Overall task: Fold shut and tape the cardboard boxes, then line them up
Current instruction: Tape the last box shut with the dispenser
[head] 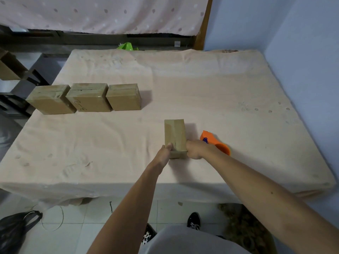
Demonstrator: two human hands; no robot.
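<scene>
Left hand [166,152] and right hand [195,149] grip the near end of the taped cardboard box [175,132] from either side. Its long axis points away from the person, along the mattress [220,88].

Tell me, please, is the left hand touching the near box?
Touching. The head view shows the left hand gripping the near box, thumb on its top left edge.

A mattress [201,85] under a pale peach sheet carried everything. Near its left edge three taped cardboard boxes stood close together in a row: the left box [50,100], the middle box [89,99] with handwriting on its front, and the right box [123,98]. Nearer the front, well apart from them, stood a fourth box [175,133], taped along its top, with an orange tape dispenser [222,146] lying just beside it on the right
</scene>
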